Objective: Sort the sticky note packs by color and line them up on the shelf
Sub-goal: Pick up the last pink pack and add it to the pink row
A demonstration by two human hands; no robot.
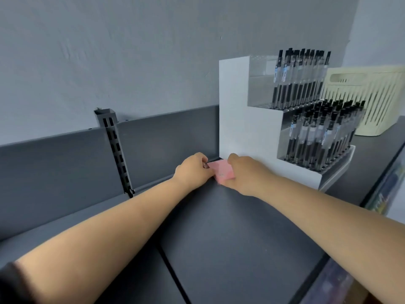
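Hands meet at the back of the dark shelf (219, 238): the left hand (192, 167) pinches the near-left edge of a pink sticky note pack (220, 171) with curled fingers, while the right hand (243, 174) grips its right side. The pack lies flat on the shelf, close to the rear panel (164, 145) and just beside a white stepped pen display (247, 139) filled with black pens (300, 80). Farther right stands a cream slatted basket (372, 99).
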